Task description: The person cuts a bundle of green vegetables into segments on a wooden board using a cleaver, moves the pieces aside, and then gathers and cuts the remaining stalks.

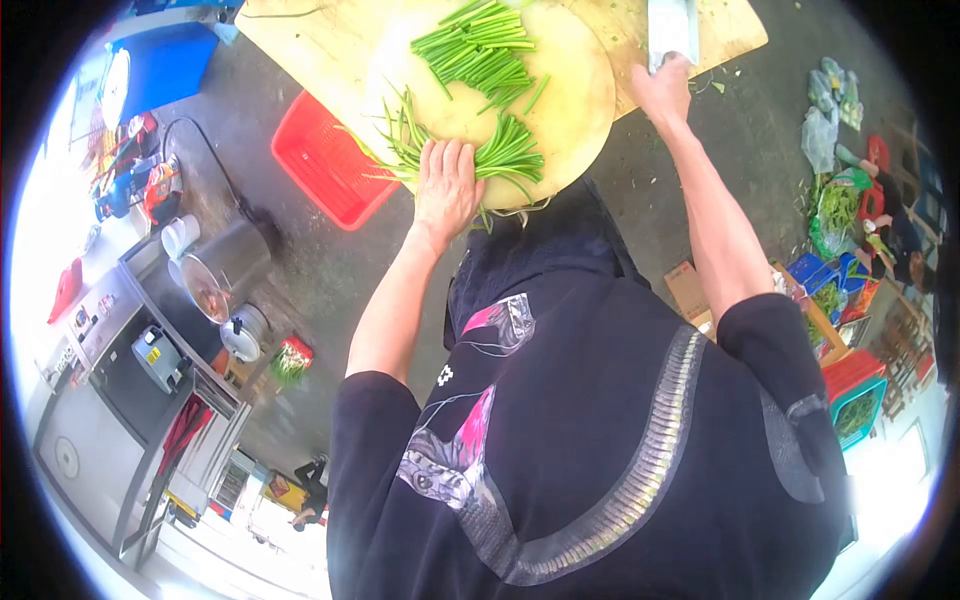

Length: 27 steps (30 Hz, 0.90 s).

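On the round wooden chopping board (585, 90), my left hand (447, 190) is closed over a bunch of long thin green stalks (508, 150), their ends sticking out on both sides of the fingers. Cut lengths of the same green stalks (475, 45) lie in a pile farther up the board. My right hand (663, 92) grips a cleaver (672, 28) by its handle, off to the right of the board. Its wide, pale blade points away from me over the wooden table (725, 30), and the top of the blade is cut off by the frame.
A red plastic basket (325, 160) stands below the table at the left. Farther left are a large metal pot (230, 270) and a white bucket (243, 332). Bagged greens (838, 215) and crates (850, 400) line the right side. Another person (312, 490) appears at lower left.
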### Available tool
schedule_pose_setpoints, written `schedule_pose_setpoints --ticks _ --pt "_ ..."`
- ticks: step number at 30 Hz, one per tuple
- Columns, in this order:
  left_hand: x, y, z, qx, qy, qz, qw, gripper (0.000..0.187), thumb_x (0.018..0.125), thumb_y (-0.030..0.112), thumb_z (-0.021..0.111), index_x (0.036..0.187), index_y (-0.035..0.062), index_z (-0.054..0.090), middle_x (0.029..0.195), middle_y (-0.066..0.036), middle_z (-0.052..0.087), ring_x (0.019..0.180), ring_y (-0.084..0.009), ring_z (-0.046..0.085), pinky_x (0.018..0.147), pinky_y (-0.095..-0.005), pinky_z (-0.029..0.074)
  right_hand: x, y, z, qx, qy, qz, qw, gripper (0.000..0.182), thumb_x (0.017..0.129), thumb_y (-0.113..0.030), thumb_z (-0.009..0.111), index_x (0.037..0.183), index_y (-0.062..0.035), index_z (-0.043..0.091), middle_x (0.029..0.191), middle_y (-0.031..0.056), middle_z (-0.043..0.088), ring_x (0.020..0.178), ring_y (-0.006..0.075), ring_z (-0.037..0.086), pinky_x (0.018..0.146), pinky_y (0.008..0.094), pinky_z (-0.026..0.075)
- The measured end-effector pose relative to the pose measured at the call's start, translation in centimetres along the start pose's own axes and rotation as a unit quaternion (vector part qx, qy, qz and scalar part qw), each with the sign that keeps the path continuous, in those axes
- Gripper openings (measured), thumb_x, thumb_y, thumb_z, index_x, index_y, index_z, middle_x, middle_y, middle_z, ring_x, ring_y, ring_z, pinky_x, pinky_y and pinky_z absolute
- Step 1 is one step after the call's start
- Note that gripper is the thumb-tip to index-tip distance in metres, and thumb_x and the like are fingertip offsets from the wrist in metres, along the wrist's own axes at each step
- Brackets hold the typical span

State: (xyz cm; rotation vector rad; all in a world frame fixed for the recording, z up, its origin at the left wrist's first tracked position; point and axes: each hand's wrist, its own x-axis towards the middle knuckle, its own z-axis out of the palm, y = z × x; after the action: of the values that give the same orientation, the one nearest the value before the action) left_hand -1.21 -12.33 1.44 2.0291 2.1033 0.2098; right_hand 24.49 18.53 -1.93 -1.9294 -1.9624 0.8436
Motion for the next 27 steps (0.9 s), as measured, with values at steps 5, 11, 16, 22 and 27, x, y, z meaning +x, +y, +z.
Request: schedule_pose_setpoints --ticks 5,11,16,22,27 --pt "0.0 0.1 0.5 0.004 0.017 0.014 1.000 0.066 0.091 0.024 0.077 0.144 -0.0044 0.050 0.142 -0.024 0.052 0.140 -0.0439 0.046 0.127 -0.0618 0.029 -7.3 2.3 -3.8 0.009 0.039 0.022 0.999 0.078 0.091 -0.035 0.071 0.151 0.0062 0.045 0.120 0.0285 0.073 0.113 0.0448 0.073 0.101 0.0498 0.055" --pt "0.3 -0.4 0.4 -0.013 0.049 0.031 0.998 0.062 0.094 0.026 0.074 0.142 -0.0054 0.052 0.139 -0.024 0.054 0.138 -0.0439 0.048 0.125 -0.0615 0.030 -23.6 -0.5 -7.9 0.106 0.031 0.004 0.994 0.052 0.104 -0.029 0.073 0.146 -0.0015 0.059 0.093 0.0145 0.075 0.082 0.0238 0.071 0.079 0.0362 0.058" --pt "0.5 -0.8 0.7 -0.023 0.054 0.050 0.997 0.061 0.094 0.027 0.074 0.141 -0.0049 0.053 0.138 -0.025 0.055 0.136 -0.0439 0.049 0.124 -0.0613 0.030 -31.0 -4.6 -4.1 0.207 -0.022 -0.043 0.977 0.046 0.111 -0.029 0.067 0.147 -0.0017 0.065 0.126 0.0221 0.079 0.112 0.0232 0.078 0.095 0.0341 0.058" --pt "0.3 -0.9 1.2 -0.017 0.072 0.048 0.996 0.061 0.093 0.031 0.075 0.139 -0.0042 0.054 0.134 -0.023 0.056 0.135 -0.0424 0.050 0.125 -0.0600 0.030 -32.6 -8.3 -2.4 0.168 -0.132 -0.035 0.976 0.044 0.110 -0.030 0.065 0.146 -0.0054 0.066 0.089 0.0256 0.074 0.081 0.0368 0.079 0.074 0.0442 0.058" --pt "0.6 -0.7 1.3 -0.011 0.070 0.051 0.996 0.062 0.093 0.033 0.075 0.139 -0.0049 0.056 0.135 -0.024 0.056 0.136 -0.0426 0.050 0.125 -0.0603 0.030 -32.5 -9.1 -2.4 0.145 -0.159 -0.054 0.975 0.045 0.109 -0.031 0.063 0.145 -0.0042 0.067 0.098 0.0271 0.077 0.093 0.0439 0.077 0.080 0.0476 0.060"
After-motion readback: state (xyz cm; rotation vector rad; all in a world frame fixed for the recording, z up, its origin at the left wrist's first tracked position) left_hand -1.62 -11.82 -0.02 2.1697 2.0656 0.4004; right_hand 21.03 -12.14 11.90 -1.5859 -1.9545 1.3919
